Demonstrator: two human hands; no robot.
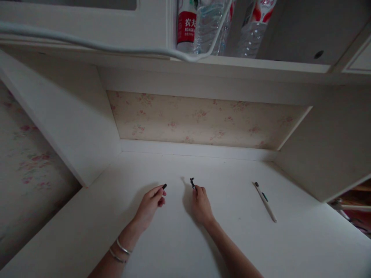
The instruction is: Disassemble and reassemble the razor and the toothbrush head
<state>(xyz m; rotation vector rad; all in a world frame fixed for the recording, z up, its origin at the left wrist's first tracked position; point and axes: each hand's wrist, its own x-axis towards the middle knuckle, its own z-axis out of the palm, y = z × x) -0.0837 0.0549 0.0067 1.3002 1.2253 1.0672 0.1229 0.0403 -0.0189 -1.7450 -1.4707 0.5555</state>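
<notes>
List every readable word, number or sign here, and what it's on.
"农夫": red label of the leftmost bottle.
"NONGFU", end partly hidden: same label.
Line beneath: too small to read.
Label on the rightmost bottle: too blurred.
Left-held black piece, right-held black piece: none legible.

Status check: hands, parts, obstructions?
Left hand: pinching small black piece. Right hand: gripping thin black part. Piece and part apart. White pen right of both hands, seemingly not in the way.

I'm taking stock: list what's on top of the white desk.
A pale pen-like stick lies at right on the desk. The left hand holds a short black piece, the right hand a longer one. Anything beneath the hands and forearms is covered.
</notes>
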